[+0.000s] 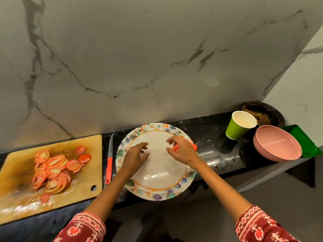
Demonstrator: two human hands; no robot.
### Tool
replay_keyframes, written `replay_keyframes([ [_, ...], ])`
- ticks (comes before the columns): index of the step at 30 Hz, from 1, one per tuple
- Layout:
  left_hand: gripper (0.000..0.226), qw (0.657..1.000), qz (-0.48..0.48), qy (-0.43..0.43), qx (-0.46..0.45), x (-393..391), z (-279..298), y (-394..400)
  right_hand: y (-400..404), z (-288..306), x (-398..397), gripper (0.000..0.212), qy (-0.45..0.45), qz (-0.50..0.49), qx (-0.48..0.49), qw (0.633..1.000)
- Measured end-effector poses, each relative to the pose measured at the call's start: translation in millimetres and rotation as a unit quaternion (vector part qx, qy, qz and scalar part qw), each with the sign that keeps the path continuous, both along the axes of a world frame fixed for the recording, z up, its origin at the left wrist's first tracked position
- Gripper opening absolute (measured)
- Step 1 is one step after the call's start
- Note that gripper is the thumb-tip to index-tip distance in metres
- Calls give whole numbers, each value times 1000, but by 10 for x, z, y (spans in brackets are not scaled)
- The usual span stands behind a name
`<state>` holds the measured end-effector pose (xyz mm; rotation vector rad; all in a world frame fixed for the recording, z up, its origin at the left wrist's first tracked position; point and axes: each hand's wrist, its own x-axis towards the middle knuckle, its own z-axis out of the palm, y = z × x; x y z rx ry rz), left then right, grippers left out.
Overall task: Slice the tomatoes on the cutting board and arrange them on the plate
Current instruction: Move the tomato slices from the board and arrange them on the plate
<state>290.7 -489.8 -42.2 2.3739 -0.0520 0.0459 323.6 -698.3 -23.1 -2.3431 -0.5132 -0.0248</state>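
A white plate with a flowered rim (162,195) sits on the black counter in the middle, its near edge past the counter's front. Both hands hover over its bare centre. My left hand (135,158) has loosely curled fingers and holds nothing. My right hand (182,149) curls round orange-red tomato slices (175,148) at the plate's right side. More tomato slices (56,168) lie heaped on the wet wooden cutting board (87,149) at the left. A red-handled knife (109,165) lies between board and plate, blade pointing to the wall.
At the right stand a green paper cup (240,125), stacked pink bowls (277,144), a green tray (305,143) and a dark round dish (265,111) in the corner. A marble wall rises right behind the narrow counter (215,137).
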Motion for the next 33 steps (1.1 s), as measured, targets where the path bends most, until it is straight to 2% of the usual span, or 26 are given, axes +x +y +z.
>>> replay_keyframes([
  [6,30,992,118,-28,38,-403,147,807,873,-9,-141,25,1,78,1,997],
  [11,31,976,202,-58,55,-875,157,1709,1642,-7,-301,26,-12,131,-1,991],
  [13,32,971,215,-72,75,-1025,160,2042,1938,7,-335,30,-15,145,-28,989],
  [16,35,964,249,-49,79,-1213,200,2468,2410,-2,-353,40,14,150,-90,984],
  [21,34,969,238,-24,61,-1310,191,2860,2989,-9,-305,42,5,177,-170,970],
  [26,35,974,224,-18,16,-1298,142,3053,3187,-39,-218,37,-12,188,-245,951],
  [28,35,974,224,-21,17,-1275,126,3094,3209,-19,-202,33,-10,177,-241,954],
  [33,34,975,220,-24,-10,-1229,85,3187,3163,64,-121,28,38,126,-150,980],
])
